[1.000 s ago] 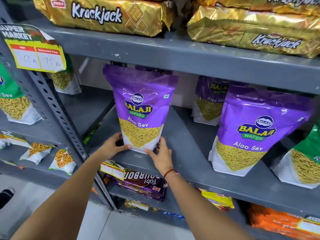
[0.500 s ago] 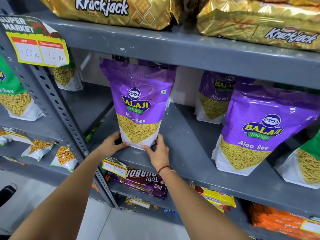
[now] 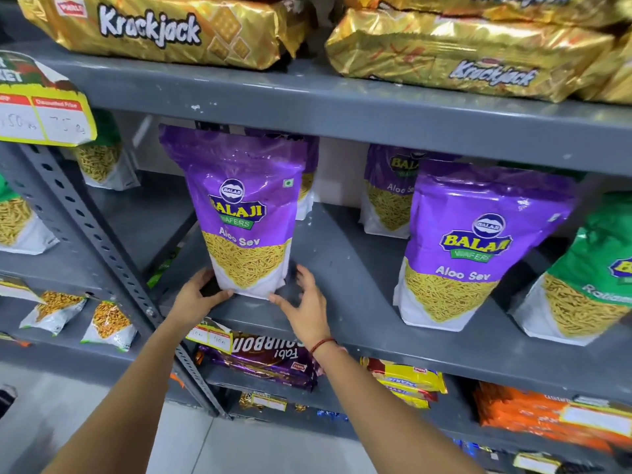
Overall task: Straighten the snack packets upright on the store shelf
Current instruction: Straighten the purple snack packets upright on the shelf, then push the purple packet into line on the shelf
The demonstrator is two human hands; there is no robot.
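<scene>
A purple Balaji Aloo Sev packet [image 3: 241, 213] stands upright near the left end of the grey middle shelf [image 3: 345, 268]. My left hand [image 3: 196, 297] holds its lower left corner, thumb in front and fingers behind. My right hand [image 3: 304, 302] is at the lower right corner with its fingers spread, blurred, and a small gap between them and the packet. A second purple packet [image 3: 478, 248] stands to the right, leaning back slightly. Two more purple packets [image 3: 384, 200] stand at the back. A green packet [image 3: 591, 278] is at the far right.
Gold Krackjack packs [image 3: 154, 29] lie on the shelf above, close over the packet tops. A slotted grey upright [image 3: 92, 234] and a yellow price tag [image 3: 44, 114] are to the left. Small packets [image 3: 109, 323] sit in the left bay. A Bourbon pack [image 3: 266, 360] lies below.
My right hand has loosened from the packet's lower right corner and its fingers have spread. My left hand stays on the lower left corner. The packet stands a little straighter.
</scene>
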